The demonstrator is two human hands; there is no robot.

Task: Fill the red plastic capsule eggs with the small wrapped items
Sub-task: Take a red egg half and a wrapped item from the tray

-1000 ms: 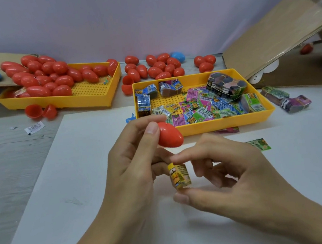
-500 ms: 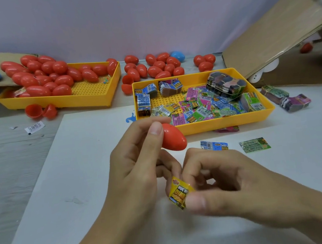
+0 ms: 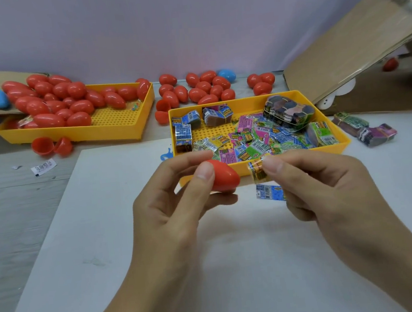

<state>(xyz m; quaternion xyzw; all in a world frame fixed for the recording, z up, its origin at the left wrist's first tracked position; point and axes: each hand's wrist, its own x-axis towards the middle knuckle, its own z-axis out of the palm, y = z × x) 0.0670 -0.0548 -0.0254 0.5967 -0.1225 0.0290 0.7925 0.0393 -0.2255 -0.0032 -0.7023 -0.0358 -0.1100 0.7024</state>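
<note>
- White board (image 3: 132, 238): work surface nearest the camera, under both hands.
- Left hand (image 3: 170, 209): thumb and fingers grasp a red egg half (image 3: 223, 176), pointed end toward the right.
- Right hand (image 3: 329, 194): thumb and forefinger pinch a yellow wrapped item (image 3: 258, 172), just beside the egg half, not touching.
- Blue packet (image 3: 268, 192): flat on the board, partly hidden by the right hand.
- Near yellow tray (image 3: 335, 147): holds many loose coloured packets and several banded stacks.
- 2 bundles (image 3: 365, 128): on the table right of that tray.
- Far yellow tray (image 3: 77, 133): left, heaped with closed red eggs (image 3: 63, 99).
- Loose eggs (image 3: 198, 88): red, plus 1 blue, against the back wall.
- Cardboard sheet (image 3: 354, 38): leaning, far right.
</note>
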